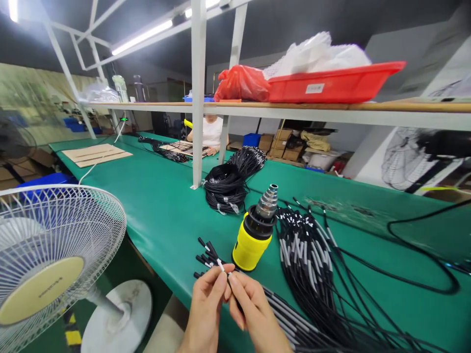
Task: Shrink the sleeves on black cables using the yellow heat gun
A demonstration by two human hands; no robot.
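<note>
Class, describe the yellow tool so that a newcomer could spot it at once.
Find the long green tabletop. Just beyond the right hand, near the coiled black cables, stands the yellow tool. Unlike its dark neighbours, it has a stout yellow body, black collar and ridged silver tip pointing up.

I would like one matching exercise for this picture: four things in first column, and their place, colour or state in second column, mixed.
1. tray
2. tool with stepped nozzle
3. nearest fan
4. left hand and right hand

A. yellow body, nozzle up
B. holding a thin cable
C. red, on the shelf
D. left of the green table

Pairs: 1-C, 2-A, 3-D, 4-B
</note>
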